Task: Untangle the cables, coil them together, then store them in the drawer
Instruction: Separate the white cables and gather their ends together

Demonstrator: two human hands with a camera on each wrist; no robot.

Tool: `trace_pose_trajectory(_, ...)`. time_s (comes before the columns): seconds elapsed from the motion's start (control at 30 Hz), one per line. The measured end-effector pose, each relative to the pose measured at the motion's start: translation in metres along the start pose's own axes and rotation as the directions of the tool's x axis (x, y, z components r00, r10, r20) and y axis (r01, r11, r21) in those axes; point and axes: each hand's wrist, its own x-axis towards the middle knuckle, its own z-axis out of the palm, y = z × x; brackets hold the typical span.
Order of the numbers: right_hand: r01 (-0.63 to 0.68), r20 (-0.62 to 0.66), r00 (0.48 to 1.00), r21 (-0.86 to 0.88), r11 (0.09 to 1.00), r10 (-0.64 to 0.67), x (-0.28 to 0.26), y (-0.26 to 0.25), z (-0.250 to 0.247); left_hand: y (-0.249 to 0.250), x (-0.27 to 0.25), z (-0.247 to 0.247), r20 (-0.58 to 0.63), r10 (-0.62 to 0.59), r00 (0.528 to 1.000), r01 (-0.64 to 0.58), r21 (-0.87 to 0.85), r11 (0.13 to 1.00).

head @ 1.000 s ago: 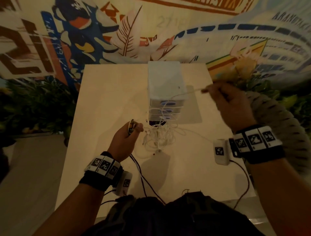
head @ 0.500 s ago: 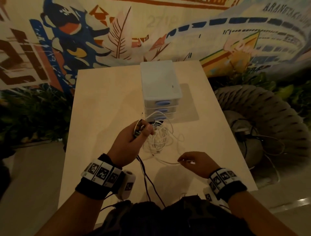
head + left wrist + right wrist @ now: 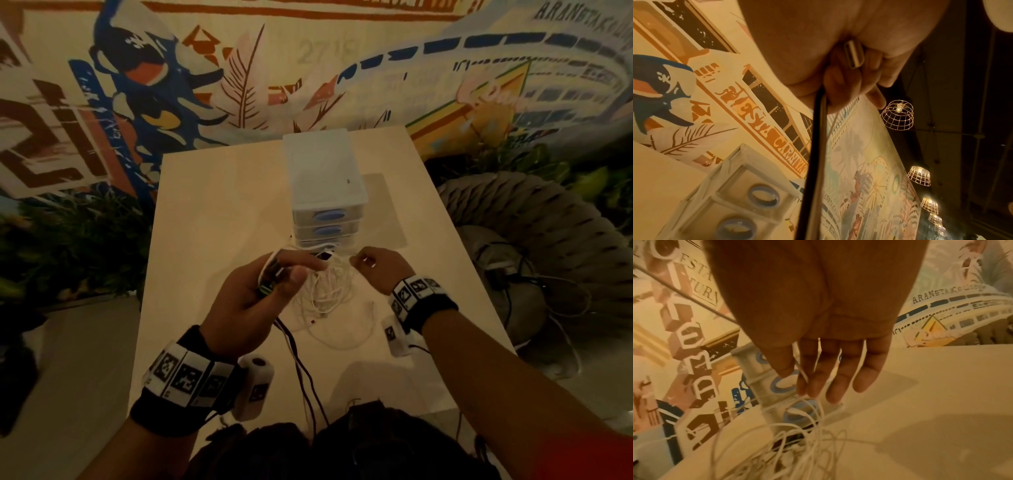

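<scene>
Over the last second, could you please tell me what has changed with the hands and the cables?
The right hand swung from high on the right, where it drew a white strand taut, down to the table, then up beside the left hand, pinching a white strand. The left hand rose slightly, still gripping the cable ends. The white cable tangle and the drawer unit stayed put, drawers shut.

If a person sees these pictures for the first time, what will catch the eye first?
Probably the tangle of white cables at the table's centre, between the left hand and right hand, which both pinch strands. Behind it stands a small drawer unit with blue handles, before a colourful mural.
</scene>
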Motion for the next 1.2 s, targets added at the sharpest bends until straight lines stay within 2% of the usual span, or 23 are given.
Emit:
trace_pose_trajectory(0.1, 0.007, 0.008, 1.000, 0.031, 0.999, -0.008, 0.004, 0.008, -0.011, 0.000, 0.000, -0.008, -0.063, 0.029, 0.998, -0.027, 0.024, 0.999)
trace_pose_trajectory(0.2, 0.114, -0.125, 0.988, 0.160, 0.981, -0.095, 0.005, 0.003, -0.029, -0.004, 0.000, -0.014, -0.157, -0.025, 0.987, 0.034, 0.052, 0.998)
trace_pose_trajectory(0.27, 0.186, -0.229, 0.963, 0.170, 0.968, -0.145, 0.005, -0.007, -0.043, -0.009, 0.001, -0.014, -0.213, -0.056, 0.975, 0.083, 0.119, 0.989)
trace_pose_trajectory(0.4, 0.366, -0.419, 0.846, 0.007, 0.930, -0.330, 0.001, -0.034, -0.072, -0.017, 0.006, -0.013, -0.261, -0.148, 0.954, 0.188, 0.137, 0.973)
trace_pose_trajectory(0.57, 0.545, -0.535, 0.711, 0.008, 0.838, -0.457, -0.019, -0.068, -0.102, -0.017, 0.015, -0.010, -0.267, -0.176, 0.948, 0.229, 0.186, 0.955)
trace_pose_trajectory(0.63, 0.603, -0.504, 0.703, 0.049, 0.796, -0.501, -0.035, -0.082, -0.112, -0.018, 0.017, -0.010, -0.261, -0.191, 0.946, 0.241, 0.171, 0.955)
trace_pose_trajectory(0.77, 0.664, -0.327, 0.721, 0.073, 0.744, -0.612, -0.063, -0.106, -0.114, -0.008, 0.021, -0.007, -0.254, -0.199, 0.946, 0.243, 0.152, 0.958)
trace_pose_trajectory(0.87, 0.684, -0.185, 0.726, 0.093, 0.723, -0.663, -0.074, -0.117, -0.098, 0.004, 0.025, 0.000, -0.209, -0.191, 0.959, 0.203, 0.038, 0.978)
trace_pose_trajectory(0.97, 0.713, -0.084, 0.701, 0.066, 0.698, -0.708, -0.081, -0.119, -0.077, 0.011, 0.025, 0.005, -0.174, -0.188, 0.967, 0.177, -0.073, 0.981)
trace_pose_trajectory(1.07, 0.705, -0.048, 0.709, 0.033, 0.708, -0.703, -0.086, -0.112, -0.065, 0.015, 0.019, 0.006, -0.214, -0.145, 0.966, 0.132, -0.071, 0.989)
trace_pose_trajectory(1.2, 0.603, -0.103, 0.794, 0.015, 0.797, -0.599, -0.082, -0.075, -0.065, 0.008, 0.008, -0.004, -0.361, -0.122, 0.925, 0.109, -0.057, 0.992)
